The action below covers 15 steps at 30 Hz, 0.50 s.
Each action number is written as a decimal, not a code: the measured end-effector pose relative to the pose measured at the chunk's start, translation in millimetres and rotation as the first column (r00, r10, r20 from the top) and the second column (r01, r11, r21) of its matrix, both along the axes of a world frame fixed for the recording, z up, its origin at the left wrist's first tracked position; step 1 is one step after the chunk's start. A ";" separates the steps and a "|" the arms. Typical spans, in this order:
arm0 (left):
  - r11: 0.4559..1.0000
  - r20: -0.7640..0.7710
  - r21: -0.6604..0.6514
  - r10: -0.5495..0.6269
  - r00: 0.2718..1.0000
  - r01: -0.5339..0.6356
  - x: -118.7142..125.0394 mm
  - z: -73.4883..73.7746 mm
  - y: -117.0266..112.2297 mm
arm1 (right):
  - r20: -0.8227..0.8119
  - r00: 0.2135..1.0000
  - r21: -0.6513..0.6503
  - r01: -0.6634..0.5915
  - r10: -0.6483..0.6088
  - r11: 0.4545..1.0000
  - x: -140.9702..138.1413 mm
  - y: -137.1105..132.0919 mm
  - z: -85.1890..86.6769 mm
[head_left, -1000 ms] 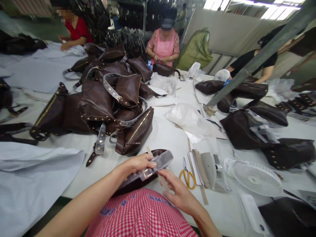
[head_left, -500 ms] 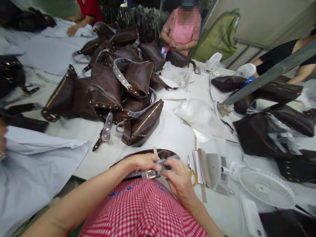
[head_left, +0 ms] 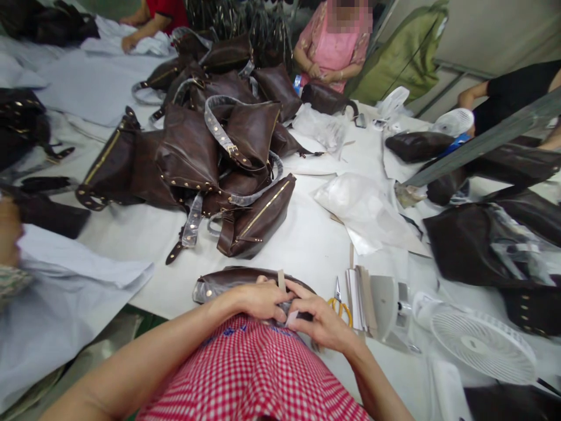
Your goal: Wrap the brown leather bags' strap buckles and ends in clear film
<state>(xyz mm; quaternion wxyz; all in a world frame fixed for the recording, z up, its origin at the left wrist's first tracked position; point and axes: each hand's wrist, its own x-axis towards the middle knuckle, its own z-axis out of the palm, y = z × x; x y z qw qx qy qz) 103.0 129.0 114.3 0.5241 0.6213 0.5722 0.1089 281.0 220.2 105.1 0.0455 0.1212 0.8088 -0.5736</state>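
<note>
We have our left hand (head_left: 262, 301) and right hand (head_left: 321, 321) together at the near edge of the table (head_left: 307, 251), fingers curled and nearly meeting, clamped on a dark brown leather handbag (head_left: 236, 280). The bag lies on its side against our red gingham front (head_left: 249, 374), with clear plastic film (head_left: 204, 290) over its left end. A narrow pale strip (head_left: 281, 280) stands up just behind our fingers, and a small white piece (head_left: 291, 318) shows between them. Whatever they pinch is mostly hidden, so we cannot tell exactly which part of the bag they hold.

Yellow-handled scissors (head_left: 339, 310) lie just right of our right hand, beside a stack of pale strips and card (head_left: 357, 298). Beyond them, a white desk fan (head_left: 482, 345) sits to the right, and a heap of finished-looking bags (head_left: 188, 158) rises at the far left.

The bag overhangs nothing we can see clearly, but it sits close to the edge, so a loose grip could let it slide off. A sideways elbow could knock the scissors, and their blades could scratch the leather.
</note>
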 end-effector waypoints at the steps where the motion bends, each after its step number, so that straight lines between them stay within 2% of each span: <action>1: 1.000 0.013 0.009 -0.011 1.000 0.011 0.0 -1.0 -0.4 | -0.008 0.999 -0.064 0.031 -0.031 0.998 -1.4 -0.5 -0.8; 3: 1.000 0.034 0.013 -0.025 0.999 0.024 -0.8 -3.2 -0.9 | -0.017 0.995 -0.163 0.094 -0.098 0.982 -3.0 -3.2 -3.7; 6: 0.999 0.041 0.001 -0.043 0.998 0.043 -1.9 -4.9 -0.9 | -0.005 0.985 -0.221 0.169 -0.174 0.961 -2.2 -7.7 -8.1; 15: 1.000 0.097 0.007 -0.014 0.995 0.013 -3.0 -2.8 -7.5 | 0.056 0.963 -0.202 0.271 -0.265 0.941 3.9 -9.2 -16.3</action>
